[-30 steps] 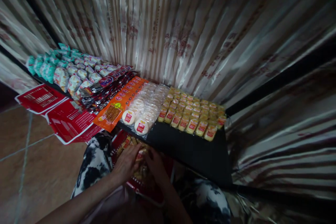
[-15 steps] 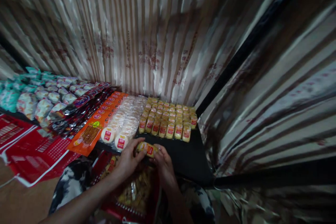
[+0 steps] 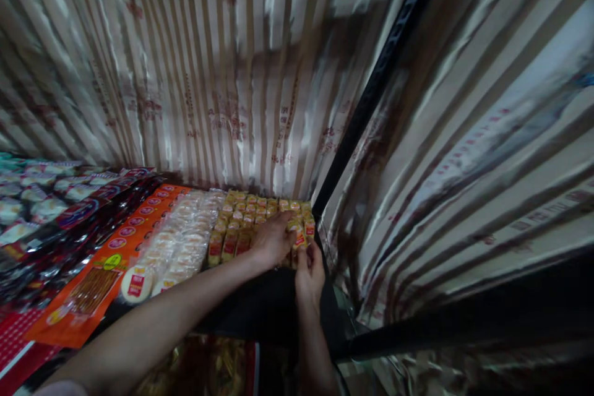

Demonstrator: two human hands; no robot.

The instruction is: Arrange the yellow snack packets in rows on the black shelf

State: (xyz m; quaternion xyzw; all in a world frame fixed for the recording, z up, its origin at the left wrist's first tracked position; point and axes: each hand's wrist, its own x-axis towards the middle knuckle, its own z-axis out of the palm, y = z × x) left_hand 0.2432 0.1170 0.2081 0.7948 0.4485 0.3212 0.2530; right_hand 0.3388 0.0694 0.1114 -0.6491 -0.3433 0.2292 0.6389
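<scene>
Both hands hold one small wrapped snack cake point(image 3: 299, 237), a golden packet with a red label, at the right end of the rows. My left hand point(image 3: 273, 240) reaches over the rows with its fingers on the far end of that packet. My right hand point(image 3: 310, 267) pinches its near end. Rows of matching wrapped snack cakes point(image 3: 228, 241) stand close together on the black shelf point(image 3: 250, 306), partly hidden by my left hand. Whether the held packet touches its neighbours I cannot tell.
Left of the rows lie round white wrapped cakes point(image 3: 171, 238), an orange snack bag point(image 3: 99, 278) and dark red packets point(image 3: 41, 266). A striped curtain point(image 3: 223, 74) hangs behind, with a black post point(image 3: 357, 124) at the corner. Below sits an opened bag of wrapped snacks point(image 3: 227, 365).
My hands have carried the snack cake from the front of the shelf forward and right to the rows' right end. The view has turned to the right.
</scene>
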